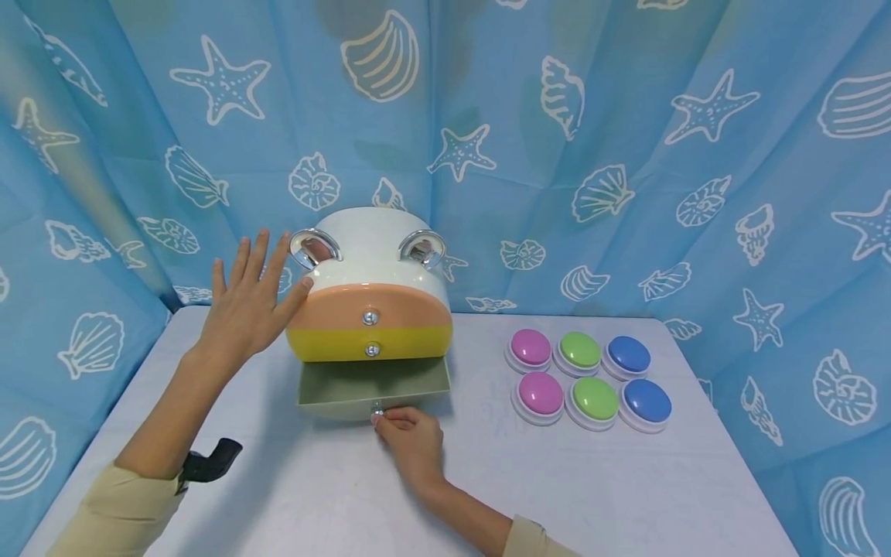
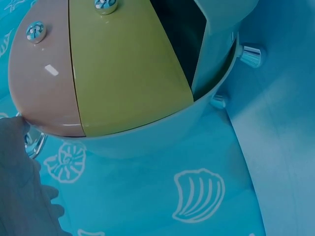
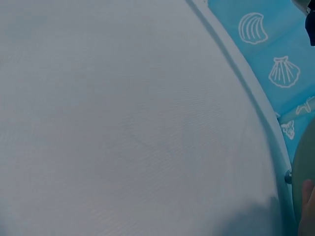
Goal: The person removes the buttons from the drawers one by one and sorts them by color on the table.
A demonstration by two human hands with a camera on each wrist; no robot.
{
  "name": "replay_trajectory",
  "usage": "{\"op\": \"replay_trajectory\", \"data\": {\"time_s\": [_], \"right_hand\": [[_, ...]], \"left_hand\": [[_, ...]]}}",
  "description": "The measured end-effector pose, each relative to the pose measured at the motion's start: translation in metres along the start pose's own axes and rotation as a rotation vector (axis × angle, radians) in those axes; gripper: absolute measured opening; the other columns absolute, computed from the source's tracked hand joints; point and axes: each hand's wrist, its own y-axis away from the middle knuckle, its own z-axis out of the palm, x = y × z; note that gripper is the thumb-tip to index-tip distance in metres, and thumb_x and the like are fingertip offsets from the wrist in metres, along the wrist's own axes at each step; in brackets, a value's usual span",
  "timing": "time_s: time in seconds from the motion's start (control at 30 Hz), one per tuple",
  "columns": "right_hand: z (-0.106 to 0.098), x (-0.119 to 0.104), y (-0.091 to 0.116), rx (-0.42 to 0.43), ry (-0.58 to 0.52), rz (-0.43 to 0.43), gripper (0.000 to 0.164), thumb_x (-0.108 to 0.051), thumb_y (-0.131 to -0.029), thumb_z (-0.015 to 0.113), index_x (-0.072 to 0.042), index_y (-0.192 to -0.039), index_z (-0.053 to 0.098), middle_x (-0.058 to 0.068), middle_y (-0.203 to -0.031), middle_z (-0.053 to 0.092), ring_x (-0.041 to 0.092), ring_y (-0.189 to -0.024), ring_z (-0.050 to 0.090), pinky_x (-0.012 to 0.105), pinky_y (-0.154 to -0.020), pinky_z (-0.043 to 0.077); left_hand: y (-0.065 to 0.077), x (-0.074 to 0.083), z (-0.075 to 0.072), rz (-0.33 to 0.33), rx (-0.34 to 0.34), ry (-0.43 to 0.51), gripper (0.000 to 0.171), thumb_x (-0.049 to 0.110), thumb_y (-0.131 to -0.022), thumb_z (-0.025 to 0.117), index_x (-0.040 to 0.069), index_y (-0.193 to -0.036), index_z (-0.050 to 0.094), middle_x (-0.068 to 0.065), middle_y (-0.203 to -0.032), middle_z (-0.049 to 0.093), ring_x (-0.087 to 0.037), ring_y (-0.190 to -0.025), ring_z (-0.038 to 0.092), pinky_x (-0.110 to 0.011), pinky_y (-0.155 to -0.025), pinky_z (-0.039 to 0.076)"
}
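Observation:
A small white drawer cabinet [image 1: 376, 244] with two silver rings on top stands on the table. Its orange drawer [image 1: 327, 308] and yellow drawer [image 1: 327, 344] are closed, each with a silver knob. Below them the grey-green bottom drawer [image 1: 334, 410] is pulled out, and its inside looks bare. My right hand [image 1: 416, 449] pinches that drawer's knob [image 1: 377, 411] between thumb and fingers. At the cabinet's left, my left hand [image 1: 244, 311] is spread with straight fingers, its thumb against the upper side; the left wrist view shows this hand [image 2: 22, 182] by the orange front.
To the right, pink [image 1: 541, 392], green [image 1: 595, 398] and blue [image 1: 647, 400] domed buttons on white bases stand in two rows. The white table [image 1: 487, 480] is backed by a blue curtain [image 1: 626, 255] with shells and starfish. A black strap piece [image 1: 212, 462] sits at the left wrist.

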Motion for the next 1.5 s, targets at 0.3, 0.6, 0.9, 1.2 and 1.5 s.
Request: {"op": "replay_trajectory", "data": {"time_s": [0.3,0.6,0.9,1.2,1.5], "right_hand": [[0.009,-0.003,-0.011,0.029,-0.019,-0.006,0.016,-0.010,-0.079,0.083,0.001,-0.083,0.072,0.002,-0.072,0.071,0.008,-0.063,0.065,0.020,-0.059,0.053],[0.021,-0.005,-0.037,0.059,-0.039,0.011,0.014,-0.010,-0.081,0.082,0.000,-0.082,0.072,0.002,-0.070,0.071,0.012,-0.062,0.067,0.021,-0.057,0.053],[0.025,-0.009,-0.050,0.083,-0.025,0.014,0.013,-0.009,-0.080,0.082,0.000,-0.080,0.072,0.002,-0.068,0.071,0.011,-0.058,0.066,0.020,-0.054,0.050],[0.024,-0.011,-0.056,0.065,-0.019,0.011,0.013,-0.010,-0.080,0.083,-0.001,-0.079,0.073,0.001,-0.066,0.071,0.013,-0.058,0.067,0.020,-0.054,0.051],[0.011,-0.013,-0.056,-0.043,0.099,-0.024,0.016,-0.020,-0.085,0.080,-0.005,-0.084,0.075,-0.002,-0.072,0.072,0.007,-0.065,0.065,0.022,-0.060,0.051]], "left_hand": [[0.001,-0.001,0.000,0.001,0.003,0.003,0.078,0.057,-0.103,0.033,0.013,-0.162,0.005,-0.020,-0.165,-0.003,-0.039,-0.149,-0.012,-0.064,-0.110,-0.017],[0.002,-0.001,0.001,0.005,0.018,0.002,0.078,0.057,-0.103,0.033,0.013,-0.162,0.006,-0.021,-0.165,-0.002,-0.040,-0.149,-0.011,-0.064,-0.110,-0.016],[0.000,0.000,0.001,0.004,0.020,0.002,0.079,0.058,-0.103,0.032,0.013,-0.162,0.006,-0.021,-0.165,-0.001,-0.039,-0.149,-0.011,-0.064,-0.110,-0.016],[-0.001,0.001,0.001,0.006,0.024,0.005,0.078,0.057,-0.103,0.033,0.012,-0.161,0.007,-0.021,-0.165,0.000,-0.040,-0.149,-0.010,-0.064,-0.110,-0.015],[-0.002,0.001,0.001,-0.007,0.017,0.007,0.078,0.056,-0.103,0.034,0.012,-0.161,0.007,-0.021,-0.165,-0.001,-0.039,-0.149,-0.011,-0.064,-0.110,-0.016]]}}
